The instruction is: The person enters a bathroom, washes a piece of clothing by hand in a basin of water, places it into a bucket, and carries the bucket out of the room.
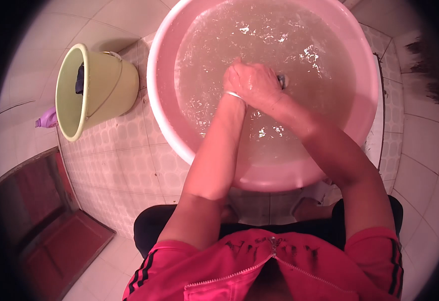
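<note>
Both my hands are pressed together over a big pink basin (162, 95) of cloudy, sudsy water. My left hand (233, 76), with a white bangle (236, 96) at its wrist, is closed and partly covered by the other. Curled against it is my right hand (260, 86), its fingers bent inward. A small dark and pale bit of something (281, 81) shows at the right hand's outer edge. What lies between the hands is hidden, and the murky water conceals anything below its surface.
On the tiled floor at left stands a pale green bucket (111, 83) with a wire handle and dark cloth (80, 79) inside. A purple bottle (47, 118) is behind it. A red-brown panel (81, 246) lies lower left. My feet are at the basin's near edge.
</note>
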Demonstrator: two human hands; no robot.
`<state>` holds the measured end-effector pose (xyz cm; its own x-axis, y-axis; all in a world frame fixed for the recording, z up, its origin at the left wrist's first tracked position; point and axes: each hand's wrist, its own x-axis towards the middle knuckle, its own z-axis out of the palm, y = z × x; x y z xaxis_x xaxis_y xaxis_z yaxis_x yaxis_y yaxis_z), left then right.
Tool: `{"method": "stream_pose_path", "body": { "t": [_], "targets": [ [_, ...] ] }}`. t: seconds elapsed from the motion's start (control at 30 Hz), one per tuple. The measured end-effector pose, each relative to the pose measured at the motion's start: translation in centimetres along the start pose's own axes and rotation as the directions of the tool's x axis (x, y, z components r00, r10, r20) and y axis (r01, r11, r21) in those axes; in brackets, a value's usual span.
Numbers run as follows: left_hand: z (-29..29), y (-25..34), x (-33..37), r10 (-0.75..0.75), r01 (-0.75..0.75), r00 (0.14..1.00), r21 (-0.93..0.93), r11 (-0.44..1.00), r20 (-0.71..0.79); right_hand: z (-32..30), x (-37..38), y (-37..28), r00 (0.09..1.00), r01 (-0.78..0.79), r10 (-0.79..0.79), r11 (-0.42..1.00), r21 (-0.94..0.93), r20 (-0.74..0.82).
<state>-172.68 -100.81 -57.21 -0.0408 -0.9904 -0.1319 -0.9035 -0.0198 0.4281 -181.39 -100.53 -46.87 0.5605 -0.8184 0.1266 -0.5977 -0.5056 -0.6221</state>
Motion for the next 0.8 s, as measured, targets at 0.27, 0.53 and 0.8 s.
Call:
{"method": "stream_pose_path", "body": {
  "t": [0.27, 0.53, 0.8],
  "targets": [
    [-0.3, 3.4, 0.8, -0.217, 0.174, 0.889, -0.737, -0.653, 0.403, -0.1, 1.9, 8.1, 0.987, -0.051, 0.047, 0.999, -0.018, -0.151],
    [1.5, 5.3, 0.9, -0.381, 0.109, 0.800, -0.738, -0.666, 0.463, 1.1, 1.5, 8.2, 0.997, -0.019, 0.003, 0.978, -0.208, -0.074],
    [0.1, 3.1, 1.7, -0.205, 0.084, 0.950, -0.822, -0.564, 0.237, 0.3, 0.5, 7.0, 0.987, 0.038, -0.045, 0.998, -0.052, -0.153]
  ]
}}
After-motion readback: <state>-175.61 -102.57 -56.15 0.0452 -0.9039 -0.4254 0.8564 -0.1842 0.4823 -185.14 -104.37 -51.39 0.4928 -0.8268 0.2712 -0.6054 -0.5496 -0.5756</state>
